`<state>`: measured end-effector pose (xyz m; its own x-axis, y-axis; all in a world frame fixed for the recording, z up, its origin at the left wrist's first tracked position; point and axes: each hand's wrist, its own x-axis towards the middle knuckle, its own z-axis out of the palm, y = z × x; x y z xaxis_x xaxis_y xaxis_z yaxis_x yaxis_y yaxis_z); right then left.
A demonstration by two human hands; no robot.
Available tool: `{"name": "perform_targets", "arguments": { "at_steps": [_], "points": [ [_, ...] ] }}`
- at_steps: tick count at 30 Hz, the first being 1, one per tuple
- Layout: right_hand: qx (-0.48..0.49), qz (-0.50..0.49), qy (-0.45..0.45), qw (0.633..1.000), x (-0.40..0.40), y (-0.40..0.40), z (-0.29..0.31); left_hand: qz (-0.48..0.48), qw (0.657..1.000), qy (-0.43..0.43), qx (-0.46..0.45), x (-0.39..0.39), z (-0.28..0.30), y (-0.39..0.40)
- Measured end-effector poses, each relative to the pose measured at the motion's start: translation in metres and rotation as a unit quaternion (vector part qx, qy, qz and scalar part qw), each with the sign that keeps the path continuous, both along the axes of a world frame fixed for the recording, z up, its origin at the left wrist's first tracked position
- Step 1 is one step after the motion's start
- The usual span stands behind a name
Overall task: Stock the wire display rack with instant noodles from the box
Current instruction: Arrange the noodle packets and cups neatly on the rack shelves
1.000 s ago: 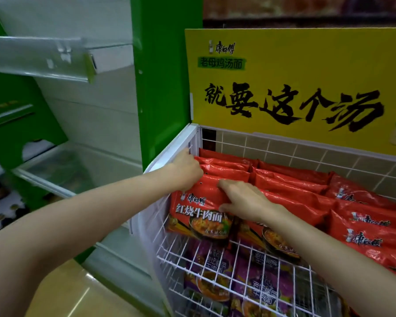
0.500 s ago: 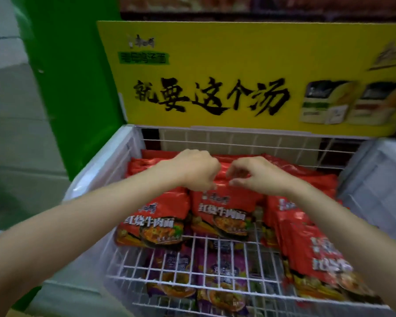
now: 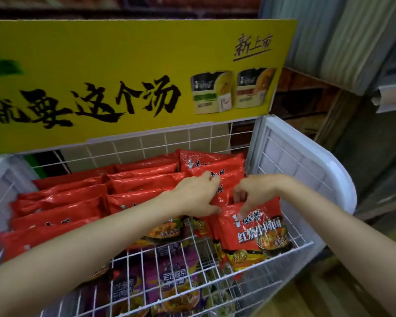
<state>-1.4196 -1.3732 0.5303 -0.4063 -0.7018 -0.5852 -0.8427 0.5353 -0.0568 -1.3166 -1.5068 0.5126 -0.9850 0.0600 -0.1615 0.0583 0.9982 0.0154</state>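
Packets of red braised-beef instant noodles [image 3: 128, 186] fill the top tier of the white wire display rack [image 3: 302, 165] in three rows, and I am working at the right-hand row, at about two o'clock in the basket. My left hand [image 3: 192, 197] has its fingers curled into the standing packets, holding them toward the back; my right hand [image 3: 254, 193] pinches the top edge of the front packet [image 3: 258, 229], which leans forward against the front wire. I judge I am seating this last packet and squaring the row. The risk I see is that packet tipping over the low front rail if I let go before it stands upright, or the slick wrappers behind sliding forward once my left hand lifts. A hard pinch could also crush the noodle block inside. Purple noodle packets [image 3: 169, 277] lie on the tier below, at six o'clock, ready to catch anything that falls. The yellow sign [image 3: 124, 76] stands at twelve o'clock behind the basket. The supply box is out of view.
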Motion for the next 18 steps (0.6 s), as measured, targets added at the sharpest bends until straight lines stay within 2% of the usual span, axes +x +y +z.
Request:
{"name": "perform_targets", "arguments": {
  "at_steps": [2, 4, 8, 13, 18],
  "points": [
    [0.043, 0.022, -0.001, 0.999, -0.002, 0.006, -0.001, -0.007, 1.000, -0.027, 0.006, -0.001, -0.001, 0.003],
    [0.021, 0.046, -0.022, 0.998, -0.001, 0.006, -0.001, -0.010, 0.998, -0.057, 0.019, 0.000, -0.003, 0.001],
    [-0.044, 0.127, -0.038, 0.990, 0.009, -0.016, -0.003, 0.003, 0.990, -0.098, 0.101, 0.013, 0.013, -0.012],
    [-0.108, 0.210, -0.057, 0.970, 0.026, -0.062, 0.000, 0.124, 0.964, -0.101, 0.211, 0.050, 0.031, -0.040],
    [-0.243, 0.250, -0.089, 0.933, 0.062, -0.107, -0.005, 0.231, 0.963, -0.039, 0.132, 0.090, 0.028, -0.072]
  ]
}}
